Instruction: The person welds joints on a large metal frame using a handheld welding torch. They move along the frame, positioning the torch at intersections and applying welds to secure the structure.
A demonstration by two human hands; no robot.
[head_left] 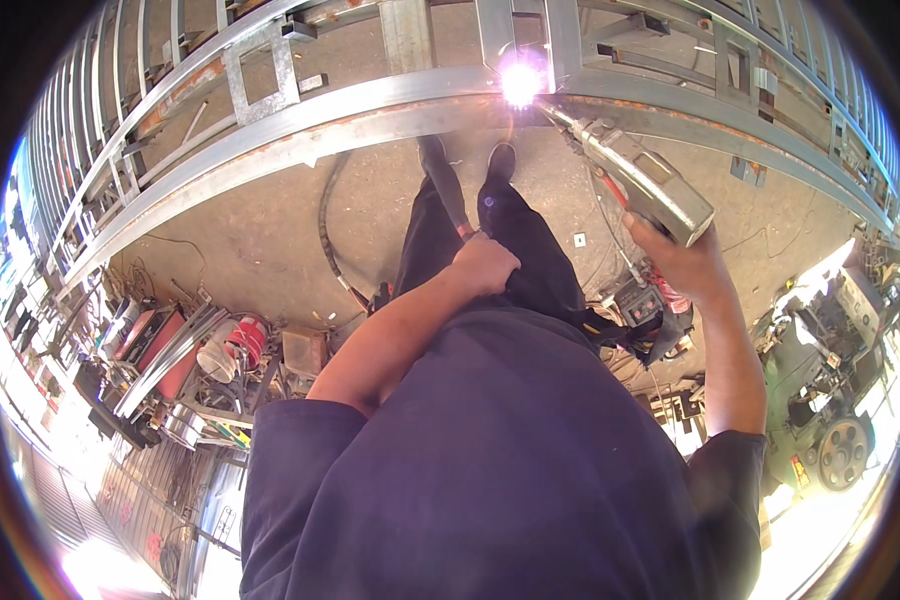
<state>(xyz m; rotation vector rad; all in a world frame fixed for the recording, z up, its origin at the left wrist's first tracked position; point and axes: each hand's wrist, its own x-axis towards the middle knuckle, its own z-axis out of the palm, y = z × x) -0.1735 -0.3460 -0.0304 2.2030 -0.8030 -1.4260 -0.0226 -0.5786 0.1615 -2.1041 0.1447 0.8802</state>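
Grips a gun (648,180) in the right hand (682,264), right of the glare (522,84); clasps a tool (445,188) in the left hand (487,264), below it.

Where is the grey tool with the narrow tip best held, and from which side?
Probably grip the grey tool at its wide rear end, coming from the near right, as the right hand does: it slants, its narrow tip pointing toward the bright glare.
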